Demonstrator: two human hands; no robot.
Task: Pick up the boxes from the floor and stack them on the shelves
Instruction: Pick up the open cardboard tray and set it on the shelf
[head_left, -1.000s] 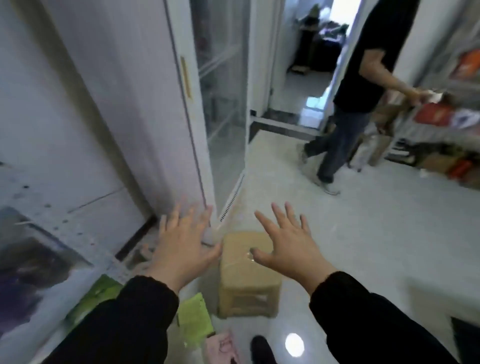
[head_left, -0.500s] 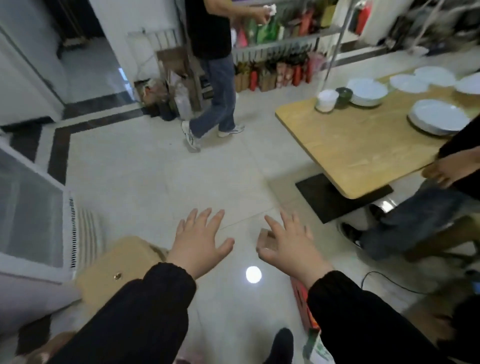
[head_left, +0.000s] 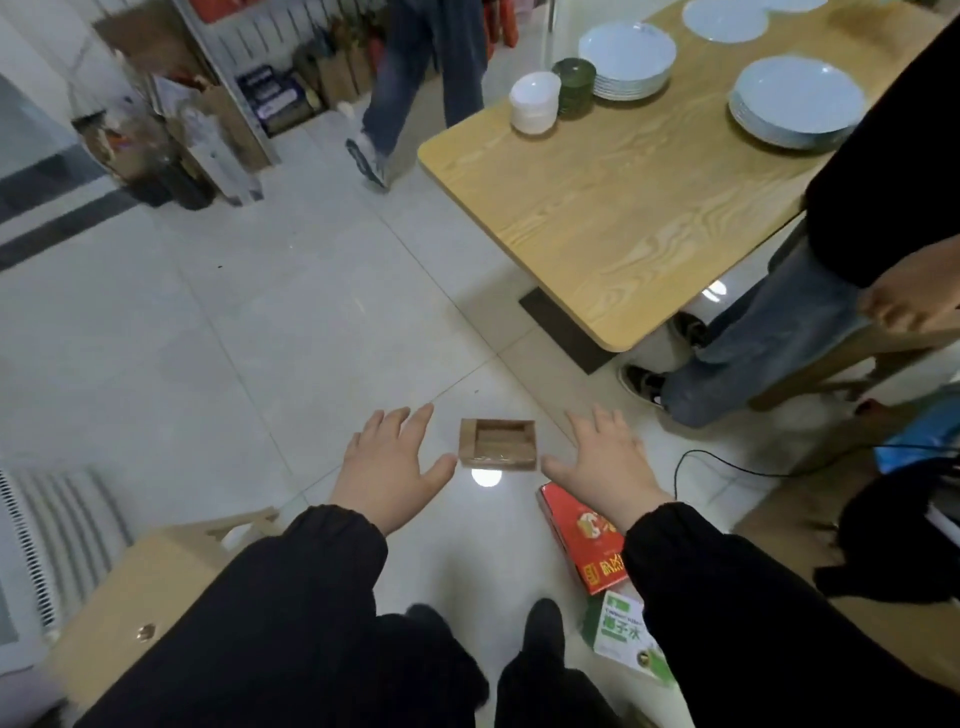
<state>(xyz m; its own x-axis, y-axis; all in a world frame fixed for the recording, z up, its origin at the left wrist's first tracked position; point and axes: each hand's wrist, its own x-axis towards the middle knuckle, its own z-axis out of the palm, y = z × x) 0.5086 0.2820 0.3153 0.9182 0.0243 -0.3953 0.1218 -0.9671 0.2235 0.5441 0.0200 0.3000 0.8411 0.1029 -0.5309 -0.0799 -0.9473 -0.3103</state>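
A small brown cardboard box (head_left: 497, 444) lies on the pale tiled floor between my hands. My left hand (head_left: 390, 467) hovers just left of it with fingers spread, holding nothing. My right hand (head_left: 605, 463) hovers just right of it, also spread and empty. A red box (head_left: 582, 540) lies on the floor under my right forearm, and a white and green box (head_left: 626, 636) lies below it. A larger tan cardboard box (head_left: 150, 592) stands at the lower left, partly hidden by my left sleeve. The shelves (head_left: 244, 88) stand at the back left, packed with goods.
A wooden table (head_left: 623, 197) with stacked white plates (head_left: 795, 104) and bowls (head_left: 535, 106) stands at the right. One person sits by it, leg (head_left: 753, 332) near the box. Another person (head_left: 415, 78) walks at the back. A black cable (head_left: 727, 465) crosses the floor at right.
The view has swung right and down. The small brown box, earlier under my right hand, now lies between both hands. The tan box has shifted to the lower left.
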